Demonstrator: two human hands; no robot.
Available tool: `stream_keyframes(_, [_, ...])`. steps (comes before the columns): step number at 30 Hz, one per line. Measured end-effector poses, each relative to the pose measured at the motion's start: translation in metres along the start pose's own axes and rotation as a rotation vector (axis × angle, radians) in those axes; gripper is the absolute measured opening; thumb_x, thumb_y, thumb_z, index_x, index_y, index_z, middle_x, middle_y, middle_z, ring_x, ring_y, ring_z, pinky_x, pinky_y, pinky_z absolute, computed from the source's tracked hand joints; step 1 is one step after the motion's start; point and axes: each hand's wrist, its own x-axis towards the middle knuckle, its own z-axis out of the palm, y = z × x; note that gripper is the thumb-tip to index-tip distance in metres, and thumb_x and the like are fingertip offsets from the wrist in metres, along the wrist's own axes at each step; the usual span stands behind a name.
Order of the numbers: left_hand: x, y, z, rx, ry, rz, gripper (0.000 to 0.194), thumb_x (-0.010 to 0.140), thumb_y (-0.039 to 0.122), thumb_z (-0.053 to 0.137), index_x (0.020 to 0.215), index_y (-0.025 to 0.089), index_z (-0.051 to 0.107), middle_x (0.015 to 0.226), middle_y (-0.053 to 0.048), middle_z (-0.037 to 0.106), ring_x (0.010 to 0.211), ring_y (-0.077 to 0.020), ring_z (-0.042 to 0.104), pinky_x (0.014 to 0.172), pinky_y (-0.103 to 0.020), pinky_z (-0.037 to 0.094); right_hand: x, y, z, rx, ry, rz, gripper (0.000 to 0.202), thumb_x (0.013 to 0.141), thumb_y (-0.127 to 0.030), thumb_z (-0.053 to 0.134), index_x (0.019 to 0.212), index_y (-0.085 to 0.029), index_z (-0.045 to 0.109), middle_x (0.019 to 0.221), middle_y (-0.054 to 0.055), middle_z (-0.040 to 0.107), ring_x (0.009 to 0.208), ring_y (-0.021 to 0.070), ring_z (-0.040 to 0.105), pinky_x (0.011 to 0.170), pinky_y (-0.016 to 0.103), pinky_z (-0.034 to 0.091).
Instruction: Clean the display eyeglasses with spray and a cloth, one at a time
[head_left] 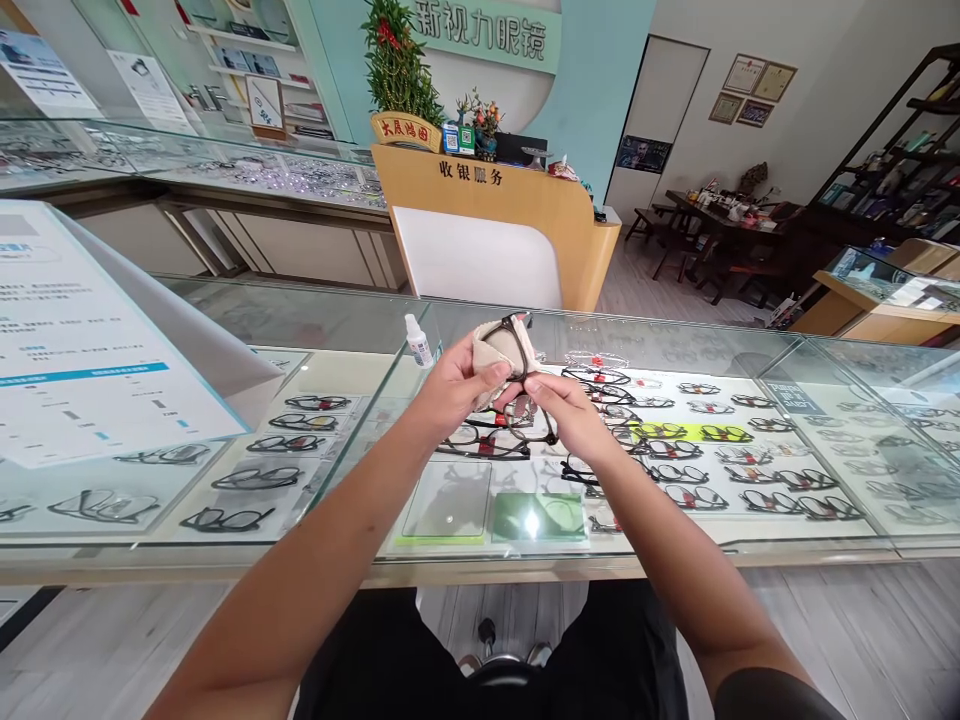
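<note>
Two hands hold one pair of dark-framed eyeglasses point(523, 350) above a glass-topped display surface point(322, 312).
Left hand point(463, 378): fingers curled closed around one folded beige cloth point(489, 352), which wraps part of the upper lens area; right hand point(568, 410): thumb and fingertips pinched on the frame near its middle. One small white plastic bottle point(418, 342) stands just beyond the left hand, apart from it. One large white-and-blue printed sign point(90, 340) blocks part of the display at left. Under the glass: two flat panels, one pale point(448, 498), one green point(538, 516); five dark spectacles point(291, 444) in the column left of the forearms; the overlapping spectacles point(697, 498) at right cannot be counted reliably.
</note>
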Motion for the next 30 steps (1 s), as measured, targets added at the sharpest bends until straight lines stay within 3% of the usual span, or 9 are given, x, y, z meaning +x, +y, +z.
stream_keyframes(2, [0.000, -0.003, 0.003, -0.010, 0.004, 0.000, 0.057, 0.082, 0.047, 0.098, 0.125, 0.019, 0.071, 0.078, 0.003, 0.069, 0.049, -0.0073, 0.052, 0.051, -0.024, 0.050, 0.000, 0.004, 0.004, -0.005, -0.011, 0.009, 0.058, 0.101, -0.076, 0.064, 0.094, -0.023, 0.085, 0.092, 0.005, 0.077, 0.083, 0.0205, 0.062, 0.089, 0.036, 0.052])
stream_keyframes(4, [-0.001, -0.007, 0.006, -0.005, 0.064, 0.021, 0.046, 0.087, 0.053, 0.093, 0.108, 0.019, 0.070, 0.073, 0.003, 0.069, 0.043, -0.0065, 0.050, 0.044, -0.022, 0.044, -0.001, 0.008, 0.009, -0.031, -0.024, 0.017, 0.059, 0.102, -0.077, 0.062, 0.096, -0.022, 0.085, 0.091, 0.004, 0.073, 0.084, 0.0200, 0.060, 0.086, 0.035, 0.051])
stream_keyframes(8, [-0.002, -0.011, 0.011, 0.024, 0.181, 0.038, 0.057, 0.091, 0.071, 0.082, 0.083, 0.020, 0.060, 0.061, 0.003, 0.064, 0.033, -0.0071, 0.044, 0.033, -0.022, 0.028, -0.003, 0.012, 0.016, -0.098, -0.047, 0.012, 0.062, 0.105, -0.077, 0.056, 0.102, -0.022, 0.085, 0.089, 0.004, 0.067, 0.084, 0.0199, 0.057, 0.084, 0.034, 0.048])
stream_keyframes(10, [-0.001, -0.011, 0.012, 0.011, 0.201, 0.033, 0.059, 0.091, 0.075, 0.080, 0.080, 0.020, 0.059, 0.058, 0.004, 0.060, 0.033, -0.0073, 0.043, 0.034, -0.023, 0.030, -0.004, 0.011, 0.016, -0.108, -0.038, 0.015, 0.063, 0.105, -0.077, 0.056, 0.103, -0.022, 0.085, 0.090, 0.004, 0.068, 0.085, 0.0200, 0.058, 0.085, 0.034, 0.048])
stream_keyframes(15, [0.006, -0.013, 0.006, -0.047, 0.270, 0.058, 0.057, 0.089, 0.073, 0.083, 0.097, 0.018, 0.071, 0.072, 0.000, 0.069, 0.064, -0.0144, 0.066, 0.063, -0.028, 0.056, -0.003, 0.003, 0.003, -0.060, 0.039, -0.008, 0.056, 0.107, -0.071, 0.058, 0.098, -0.023, 0.085, 0.092, 0.005, 0.073, 0.086, 0.0211, 0.062, 0.090, 0.036, 0.051])
stream_keyframes(18, [0.008, -0.017, 0.001, -0.051, 0.298, 0.023, 0.064, 0.085, 0.074, 0.086, 0.111, 0.016, 0.074, 0.083, -0.004, 0.076, 0.085, -0.0210, 0.074, 0.081, -0.033, 0.060, -0.002, 0.000, -0.006, -0.028, 0.189, -0.116, 0.050, 0.108, -0.065, 0.059, 0.097, -0.025, 0.086, 0.117, 0.009, 0.075, 0.113, 0.0262, 0.068, 0.105, 0.039, 0.052])
stream_keyframes(22, [0.002, -0.019, 0.004, 0.061, 0.232, -0.064, 0.064, 0.087, 0.075, 0.084, 0.115, 0.018, 0.077, 0.081, -0.003, 0.075, 0.082, -0.0208, 0.071, 0.077, -0.032, 0.057, -0.001, 0.003, -0.012, -0.067, 0.355, -0.202, 0.049, 0.107, -0.064, 0.061, 0.087, -0.025, 0.083, 0.138, 0.011, 0.067, 0.141, 0.0315, 0.060, 0.122, 0.045, 0.047])
stream_keyframes(26, [-0.006, -0.017, 0.013, 0.137, 0.076, -0.099, 0.062, 0.091, 0.074, 0.080, 0.117, 0.018, 0.079, 0.078, -0.002, 0.070, 0.074, -0.0177, 0.066, 0.072, -0.029, 0.054, 0.001, 0.008, -0.011, -0.128, 0.357, -0.199, 0.053, 0.107, -0.070, 0.057, 0.097, -0.025, 0.085, 0.139, 0.012, 0.066, 0.145, 0.0311, 0.058, 0.130, 0.046, 0.043])
stream_keyframes(30, [-0.010, -0.020, 0.020, 0.158, 0.038, -0.133, 0.062, 0.090, 0.078, 0.078, 0.105, 0.018, 0.079, 0.069, 0.001, 0.059, 0.061, -0.0125, 0.053, 0.059, -0.025, 0.044, 0.001, 0.009, -0.007, -0.141, 0.331, -0.163, 0.055, 0.108, -0.071, 0.056, 0.111, -0.026, 0.088, 0.137, 0.011, 0.065, 0.147, 0.0284, 0.058, 0.132, 0.042, 0.042])
